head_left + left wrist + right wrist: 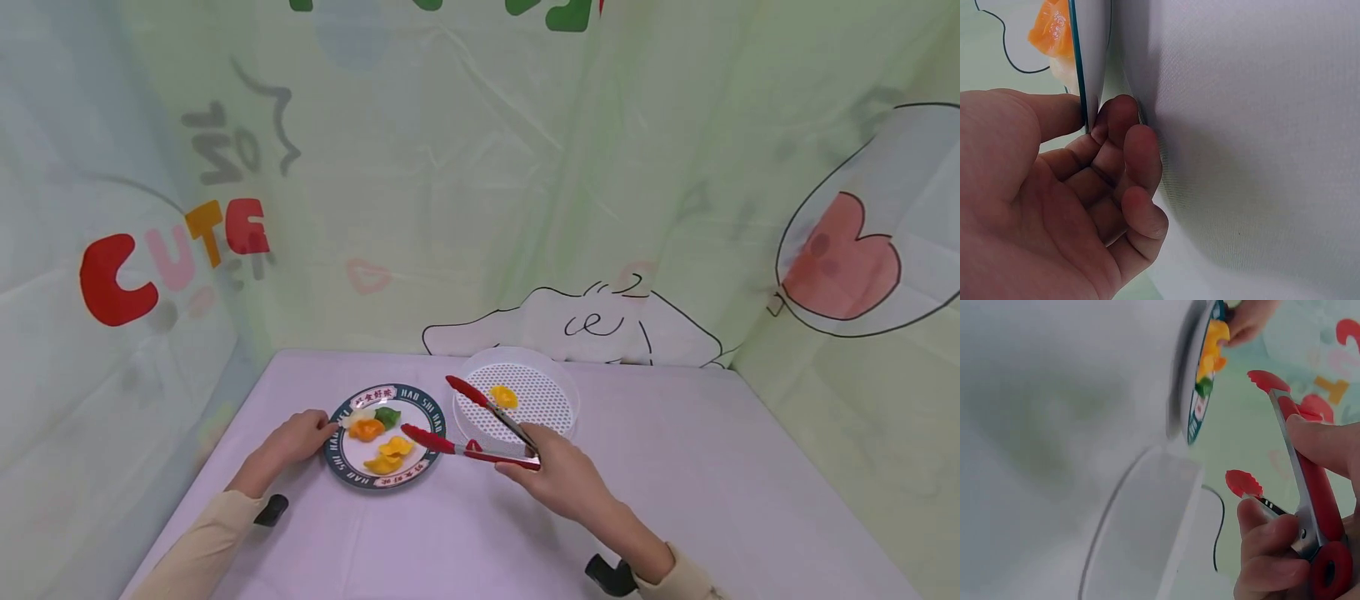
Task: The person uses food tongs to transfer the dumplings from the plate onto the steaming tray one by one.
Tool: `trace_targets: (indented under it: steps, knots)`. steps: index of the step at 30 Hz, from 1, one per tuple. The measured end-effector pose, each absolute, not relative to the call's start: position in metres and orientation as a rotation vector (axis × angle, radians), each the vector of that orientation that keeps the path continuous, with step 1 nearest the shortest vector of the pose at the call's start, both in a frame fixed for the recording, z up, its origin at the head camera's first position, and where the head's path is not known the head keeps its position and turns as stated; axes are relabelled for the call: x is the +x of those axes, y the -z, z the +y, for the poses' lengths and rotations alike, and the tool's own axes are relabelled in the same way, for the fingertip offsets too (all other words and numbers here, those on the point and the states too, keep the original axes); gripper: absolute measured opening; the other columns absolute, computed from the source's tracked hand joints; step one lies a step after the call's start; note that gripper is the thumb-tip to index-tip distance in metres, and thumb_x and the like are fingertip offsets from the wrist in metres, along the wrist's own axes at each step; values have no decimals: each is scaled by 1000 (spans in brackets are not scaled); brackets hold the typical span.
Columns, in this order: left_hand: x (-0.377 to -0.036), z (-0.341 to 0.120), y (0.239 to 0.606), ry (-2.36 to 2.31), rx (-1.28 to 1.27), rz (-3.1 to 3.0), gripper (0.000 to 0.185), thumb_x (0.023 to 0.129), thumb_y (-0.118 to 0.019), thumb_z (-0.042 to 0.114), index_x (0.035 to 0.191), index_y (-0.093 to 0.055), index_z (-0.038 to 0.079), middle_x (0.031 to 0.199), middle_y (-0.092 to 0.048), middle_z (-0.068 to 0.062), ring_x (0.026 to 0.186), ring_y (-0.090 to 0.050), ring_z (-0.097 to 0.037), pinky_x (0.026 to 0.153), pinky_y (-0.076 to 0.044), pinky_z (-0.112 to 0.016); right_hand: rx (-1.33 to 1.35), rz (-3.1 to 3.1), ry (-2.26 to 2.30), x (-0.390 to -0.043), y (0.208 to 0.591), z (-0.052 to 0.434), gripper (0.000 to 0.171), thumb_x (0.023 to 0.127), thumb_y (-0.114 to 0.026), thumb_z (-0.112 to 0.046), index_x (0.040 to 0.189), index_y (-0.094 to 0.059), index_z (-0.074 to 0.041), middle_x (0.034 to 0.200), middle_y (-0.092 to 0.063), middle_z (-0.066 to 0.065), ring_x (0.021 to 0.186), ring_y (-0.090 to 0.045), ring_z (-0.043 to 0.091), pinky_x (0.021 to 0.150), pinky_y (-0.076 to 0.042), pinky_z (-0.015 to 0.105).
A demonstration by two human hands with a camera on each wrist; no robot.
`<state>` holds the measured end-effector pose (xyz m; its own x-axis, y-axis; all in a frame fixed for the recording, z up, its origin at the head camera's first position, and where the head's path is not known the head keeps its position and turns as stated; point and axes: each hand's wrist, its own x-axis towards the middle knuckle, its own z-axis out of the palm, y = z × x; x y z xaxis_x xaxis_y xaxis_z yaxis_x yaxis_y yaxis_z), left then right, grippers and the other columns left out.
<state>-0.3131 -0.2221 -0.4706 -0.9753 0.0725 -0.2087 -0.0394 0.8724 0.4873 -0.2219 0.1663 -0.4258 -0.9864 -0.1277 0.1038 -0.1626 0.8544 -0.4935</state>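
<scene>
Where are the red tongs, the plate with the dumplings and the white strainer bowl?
tongs (480,452): head view, on the lower red arm near the hinge.
plate (347,467): head view, on the dark rim at the lower left.
strainer bowl (547,392): head view, on the holed white floor.

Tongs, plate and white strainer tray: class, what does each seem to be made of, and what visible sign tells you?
Tongs: shiny metal arms, seemingly steel, with matte red tips, probably silicone.
Plate: glossy, with a printed dark rim; likely ceramic or melamine, undecidable here.
Strainer tray: translucent white with moulded perforations, so probably plastic.
</scene>
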Motion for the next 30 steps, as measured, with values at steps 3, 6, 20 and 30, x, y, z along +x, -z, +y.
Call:
trace_targets:
  steps: [3,6,20,30]
  knots:
    - [-313,-222,471,-740,21,2823,24,102,-56,23,102,-61,-1,79,-55,-8,75,-53,-19,65,-42,-27,308,-2963,-800,-220,434,156,65,79,-82,-45,131,-60,-13,117,-69,6,89,-59,16,74,-58,33]
    - [-314,-221,472,-737,10,2819,25,102,-56,23,103,-61,-1,79,-55,-8,75,-53,-19,65,-42,-26,357,-2961,-761,-222,442,150,62,79,-83,-43,129,-62,-14,113,-70,5,84,-57,14,71,-55,28]
    - [-311,-218,467,-746,-28,2806,25,103,-55,22,104,-61,-2,80,-56,-9,77,-54,-20,66,-43,-26,427,-2970,-672,-228,453,140,49,82,-80,-45,118,-68,-15,86,-62,-5,71,-50,11,56,-38,22]
    - [-310,-219,469,-739,6,2826,23,102,-55,22,100,-61,0,79,-55,-8,76,-53,-19,65,-42,-27,428,-2956,-679,-230,457,141,47,83,-79,-45,118,-70,-15,83,-62,-7,68,-49,10,54,-36,21]
